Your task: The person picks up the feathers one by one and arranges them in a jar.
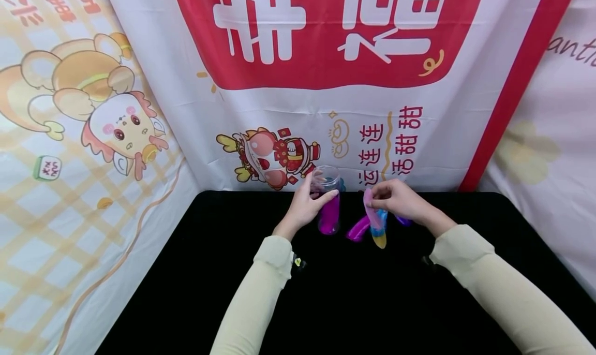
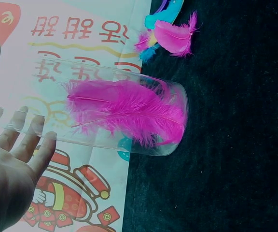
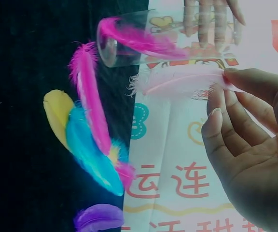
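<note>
Near the back edge of the table, my left hand (image 1: 306, 202) grips a clear glass jar (image 1: 326, 175) around its upper part. Bright magenta feathers (image 2: 129, 111) stand inside the jar. My right hand (image 1: 396, 198) pinches a pale pink feather (image 3: 177, 83) by one end, between thumb and fingertip, just right of the jar. Below that hand lies a loose pile: a magenta feather (image 3: 91, 99), a blue feather (image 3: 88, 150) and a yellow feather (image 3: 58, 113). A purple feather (image 3: 99, 217) lies apart, farther right.
The black tabletop (image 1: 354, 303) ends at a white and red printed cloth (image 1: 288, 106) hanging behind it. Another printed cloth (image 1: 84, 200) hangs on the left, and a third (image 1: 545, 153) on the right.
</note>
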Demonstrator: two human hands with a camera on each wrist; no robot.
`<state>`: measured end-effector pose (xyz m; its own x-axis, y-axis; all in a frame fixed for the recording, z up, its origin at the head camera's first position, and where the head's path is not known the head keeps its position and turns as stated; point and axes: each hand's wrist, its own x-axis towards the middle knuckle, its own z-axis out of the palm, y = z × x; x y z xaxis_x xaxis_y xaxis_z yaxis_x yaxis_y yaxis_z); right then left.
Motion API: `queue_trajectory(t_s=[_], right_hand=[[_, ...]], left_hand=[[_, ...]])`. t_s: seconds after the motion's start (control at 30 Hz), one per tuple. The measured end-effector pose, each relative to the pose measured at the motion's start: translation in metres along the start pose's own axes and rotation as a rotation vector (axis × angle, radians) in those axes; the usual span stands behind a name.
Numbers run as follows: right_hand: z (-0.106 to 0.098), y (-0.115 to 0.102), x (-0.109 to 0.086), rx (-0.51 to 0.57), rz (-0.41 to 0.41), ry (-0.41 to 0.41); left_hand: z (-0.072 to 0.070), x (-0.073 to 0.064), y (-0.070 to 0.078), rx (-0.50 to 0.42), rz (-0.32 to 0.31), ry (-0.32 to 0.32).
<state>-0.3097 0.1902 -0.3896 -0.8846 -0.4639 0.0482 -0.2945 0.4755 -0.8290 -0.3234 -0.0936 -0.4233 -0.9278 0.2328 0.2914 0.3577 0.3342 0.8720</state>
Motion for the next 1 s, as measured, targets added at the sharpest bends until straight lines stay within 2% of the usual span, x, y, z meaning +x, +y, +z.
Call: queue_trajectory(t_s=[0.5,1.0], right_hand=[[-0.008,-0.012,0.003,0.001,-0.074,0.054],[-0.015,-0.019,0.006,0.014,-0.073,0.057]], left_hand=[[0.000,-0.002,0.002,-0.001,-0.015,-0.002],[0.001,0.000,0.000,0.011,-0.027,-0.003]])
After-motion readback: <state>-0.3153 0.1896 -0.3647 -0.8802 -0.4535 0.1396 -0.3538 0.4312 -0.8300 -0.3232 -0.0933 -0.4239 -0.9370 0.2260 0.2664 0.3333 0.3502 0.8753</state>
